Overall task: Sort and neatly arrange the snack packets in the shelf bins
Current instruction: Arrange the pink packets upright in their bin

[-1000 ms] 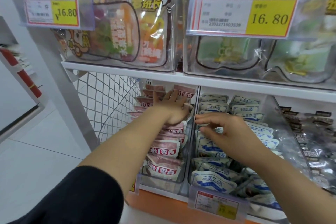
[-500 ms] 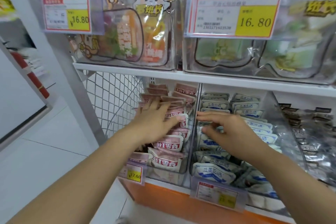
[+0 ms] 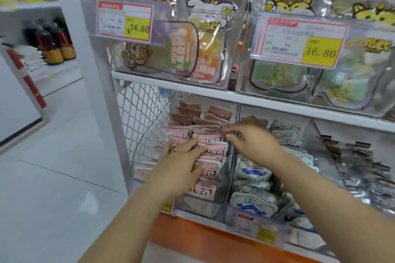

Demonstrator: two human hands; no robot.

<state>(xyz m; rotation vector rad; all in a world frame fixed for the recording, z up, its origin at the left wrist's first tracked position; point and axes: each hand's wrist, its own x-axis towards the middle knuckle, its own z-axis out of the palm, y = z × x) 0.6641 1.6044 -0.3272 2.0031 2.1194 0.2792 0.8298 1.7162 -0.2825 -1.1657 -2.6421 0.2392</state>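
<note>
Our left hand (image 3: 181,166) lies flat on the pink packets (image 3: 213,151) in the leftmost clear bin (image 3: 201,208) on the lower shelf (image 3: 192,232). Its fingers (image 3: 192,145) are straight and a little apart, pressing on the leaning row. We judge that this steadies the stack so it does not slump forward while one packet is set straight. Our right hand (image 3: 256,143) reaches across the divider (image 3: 232,177) from above the blue-and-white packets (image 3: 254,205). Its fingers are curled close together at the top edge of a pink packet further back in the row (blur hides whether they clamp it, so we cannot tell). The pink packets stand in overlapping rows, labels forward, some tilted. The blue-and-white packets in the next bin lie looser. Next we would likely stand the upper pink packets upright and level their edges.
</note>
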